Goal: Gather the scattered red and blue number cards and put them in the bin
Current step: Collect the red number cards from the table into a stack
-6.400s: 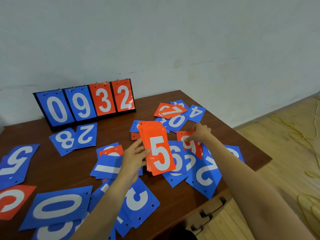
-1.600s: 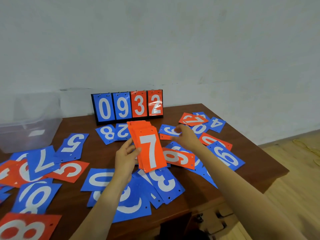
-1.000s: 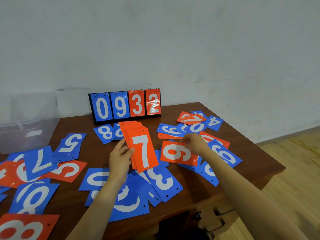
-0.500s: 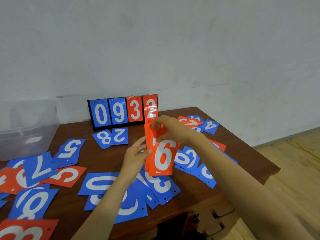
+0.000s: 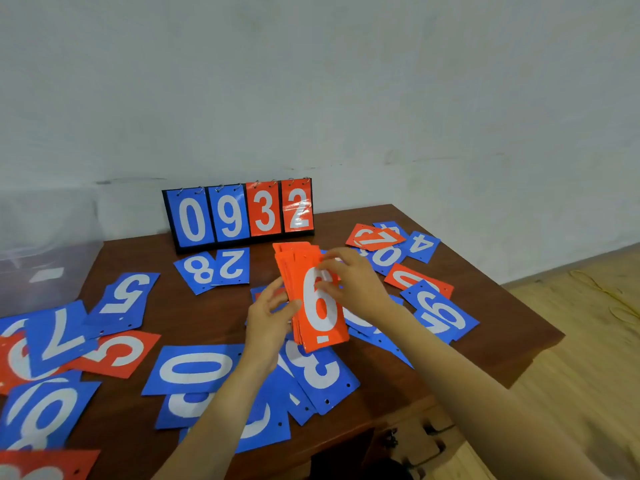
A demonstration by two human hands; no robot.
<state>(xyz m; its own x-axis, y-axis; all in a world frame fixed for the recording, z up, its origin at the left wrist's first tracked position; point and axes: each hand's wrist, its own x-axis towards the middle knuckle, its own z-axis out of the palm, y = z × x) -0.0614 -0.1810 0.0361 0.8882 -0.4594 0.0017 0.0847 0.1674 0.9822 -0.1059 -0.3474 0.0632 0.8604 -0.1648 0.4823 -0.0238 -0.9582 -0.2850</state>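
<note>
One red stack (image 5: 317,317) clasped by left hand (image 5: 268,318) and right hand (image 5: 351,284); many cards (image 5: 194,368) on the table (image 5: 491,344) await the bin (image 5: 45,254).

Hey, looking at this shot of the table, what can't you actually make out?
Head view only:
- Red stack: the card count is unclear; the top 6 and the left hand cover the rest.
- Bin: contents unreadable, hazy wall, cut by the left edge.
- Blue cards under the left forearm: numbers partly hidden.
- Red card, bottom left: cropped by the frame edge.

Red stack (image 5: 313,306) with white 6; blue cards (image 5: 194,368), brown table (image 5: 485,334)
</note>
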